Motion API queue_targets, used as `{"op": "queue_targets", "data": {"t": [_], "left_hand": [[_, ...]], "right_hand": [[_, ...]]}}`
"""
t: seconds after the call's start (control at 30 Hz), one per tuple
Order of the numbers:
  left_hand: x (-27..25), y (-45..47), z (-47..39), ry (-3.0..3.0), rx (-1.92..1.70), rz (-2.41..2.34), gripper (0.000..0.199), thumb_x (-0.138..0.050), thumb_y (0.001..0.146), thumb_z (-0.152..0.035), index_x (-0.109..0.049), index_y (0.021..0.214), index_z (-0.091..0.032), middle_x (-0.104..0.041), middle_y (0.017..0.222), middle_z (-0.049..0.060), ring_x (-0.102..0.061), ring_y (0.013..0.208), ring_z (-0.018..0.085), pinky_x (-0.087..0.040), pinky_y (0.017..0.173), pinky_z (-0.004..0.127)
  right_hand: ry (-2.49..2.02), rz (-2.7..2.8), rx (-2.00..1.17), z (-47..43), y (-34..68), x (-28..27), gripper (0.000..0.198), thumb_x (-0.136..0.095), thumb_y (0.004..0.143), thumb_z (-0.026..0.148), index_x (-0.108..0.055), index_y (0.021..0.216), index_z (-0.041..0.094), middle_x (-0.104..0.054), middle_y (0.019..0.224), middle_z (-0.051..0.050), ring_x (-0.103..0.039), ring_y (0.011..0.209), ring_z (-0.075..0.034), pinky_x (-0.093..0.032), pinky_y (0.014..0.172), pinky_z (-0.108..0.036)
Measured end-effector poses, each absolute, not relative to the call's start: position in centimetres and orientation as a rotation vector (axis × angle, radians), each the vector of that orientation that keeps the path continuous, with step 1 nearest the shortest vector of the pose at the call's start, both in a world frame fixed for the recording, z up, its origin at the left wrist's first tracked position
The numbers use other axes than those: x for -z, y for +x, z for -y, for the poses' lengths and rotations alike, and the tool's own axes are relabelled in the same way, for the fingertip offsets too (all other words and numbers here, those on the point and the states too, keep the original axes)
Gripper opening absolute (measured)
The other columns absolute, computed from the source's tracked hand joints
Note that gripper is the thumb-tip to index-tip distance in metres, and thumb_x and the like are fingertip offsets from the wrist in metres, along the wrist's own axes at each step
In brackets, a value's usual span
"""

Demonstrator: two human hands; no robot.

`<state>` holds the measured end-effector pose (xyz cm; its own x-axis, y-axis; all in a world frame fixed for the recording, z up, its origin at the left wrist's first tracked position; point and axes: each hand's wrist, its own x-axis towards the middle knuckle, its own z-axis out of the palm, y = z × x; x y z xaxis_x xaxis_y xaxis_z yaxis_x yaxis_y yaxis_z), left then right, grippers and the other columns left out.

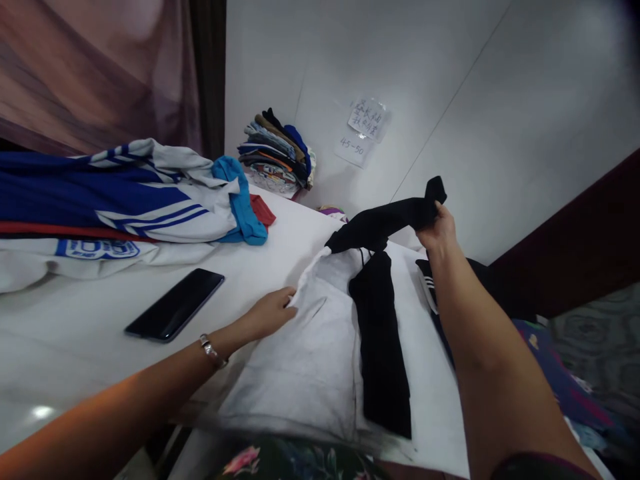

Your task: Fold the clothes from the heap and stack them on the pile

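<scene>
A light grey garment with black sleeves lies spread on the white table in front of me. One black sleeve is laid down along its right side. The other black sleeve stretches off the far end, its cuff lifted in my right hand, whose fingers are closed on it. My left hand, with a silver bracelet at the wrist, pinches the garment's left edge near the shoulder. To the left of that hand rests a dark phone.
Blue and white striped clothes are heaped at the left of the white table. Folded clothes are stacked against the far wall, beside handwritten paper notes. More dark clothing lies beyond the table's right edge.
</scene>
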<state>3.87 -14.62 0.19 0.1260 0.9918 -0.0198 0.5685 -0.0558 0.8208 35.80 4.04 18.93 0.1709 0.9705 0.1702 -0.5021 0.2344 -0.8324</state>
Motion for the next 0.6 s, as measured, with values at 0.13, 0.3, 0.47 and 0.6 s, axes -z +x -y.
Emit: {"op": "queue_targets", "data": {"t": [0.13, 0.3, 0.47, 0.6], "left_hand": [[-2.9, 9.0, 14.3, 1.776, -0.765, -1.115, 0.02, -0.051, 0.07, -0.024, -0.061, 0.087, -0.021, -0.064, 0.08, 0.001, -0.058, 0.073, 0.019, -0.042, 0.064, 0.028], [-1.0, 16.7, 13.6, 1.544, -0.581, -1.07, 0.016, -0.062, 0.062, -0.021, -0.059, 0.077, -0.021, -0.054, 0.061, -0.001, -0.052, 0.056, 0.016, -0.04, 0.055, 0.03], [2.5, 20.1, 14.1, 1.32, -0.486, -1.048, 0.025, -0.055, 0.079, -0.036, -0.055, 0.099, -0.019, -0.055, 0.056, 0.0, -0.053, 0.045, 0.017, -0.043, 0.047, 0.033], [2.4, 18.2, 14.2, 1.322, -0.611, -0.93, 0.027, -0.056, 0.079, -0.038, -0.057, 0.099, -0.019, -0.061, 0.072, 0.001, -0.057, 0.054, 0.014, -0.046, 0.052, 0.028]], "right_hand": [[-0.739, 0.858, -1.095, -5.1, 38.5, -21.0, 0.017, -0.048, 0.088, 0.027, -0.057, 0.077, 0.019, -0.063, 0.073, 0.001, -0.064, 0.069, -0.012, -0.058, 0.069, -0.026], [-0.848, 0.794, -1.012, -4.3, 41.1, -21.7, 0.013, -0.05, 0.087, 0.026, -0.056, 0.078, 0.019, -0.062, 0.068, 0.001, -0.063, 0.064, -0.013, -0.059, 0.062, -0.027], [-1.034, 0.791, -1.023, -2.1, 41.8, -19.9, 0.01, -0.055, 0.082, 0.025, -0.059, 0.076, 0.017, -0.064, 0.066, 0.001, -0.062, 0.06, -0.013, -0.057, 0.059, -0.026], [-1.013, 1.117, -0.963, 0.2, 41.5, -19.3, 0.006, -0.06, 0.075, 0.02, -0.064, 0.077, 0.017, -0.065, 0.062, 0.003, -0.063, 0.061, -0.013, -0.055, 0.059, -0.023]]}}
